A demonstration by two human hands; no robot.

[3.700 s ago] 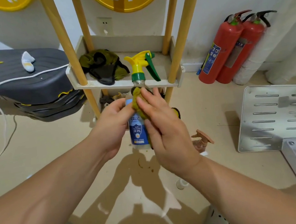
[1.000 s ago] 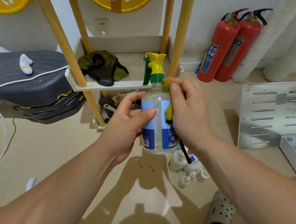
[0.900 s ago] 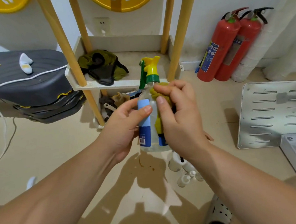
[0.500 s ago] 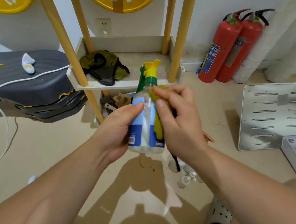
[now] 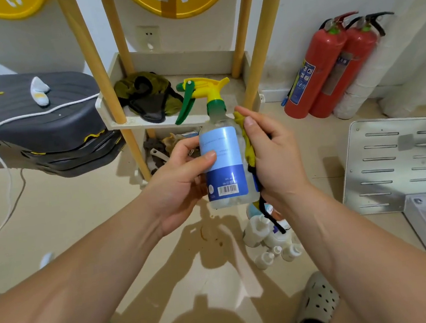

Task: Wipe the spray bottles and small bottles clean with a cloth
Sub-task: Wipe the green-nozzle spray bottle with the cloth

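A clear spray bottle (image 5: 223, 157) with a blue label and a yellow-green trigger head is held upright in mid-air. My left hand (image 5: 179, 180) grips its left side, thumb across the label. My right hand (image 5: 271, 152) presses a yellow-green cloth (image 5: 247, 142) against the bottle's right side; a black strand of the cloth hangs below. Several small white bottles (image 5: 270, 239) stand on the floor under my right wrist.
A wooden-post shelf (image 5: 134, 121) stands behind with a dark green rag (image 5: 147, 94) on it. Two red fire extinguishers (image 5: 328, 67) lean at the wall on the right. A perforated metal plate (image 5: 401, 162) lies right; a black bench (image 5: 31, 122) is left.
The bottle has been turned in my hands, so the trigger now points left and the barcode faces me. The cloth has shifted from the bottle's front to its right side.
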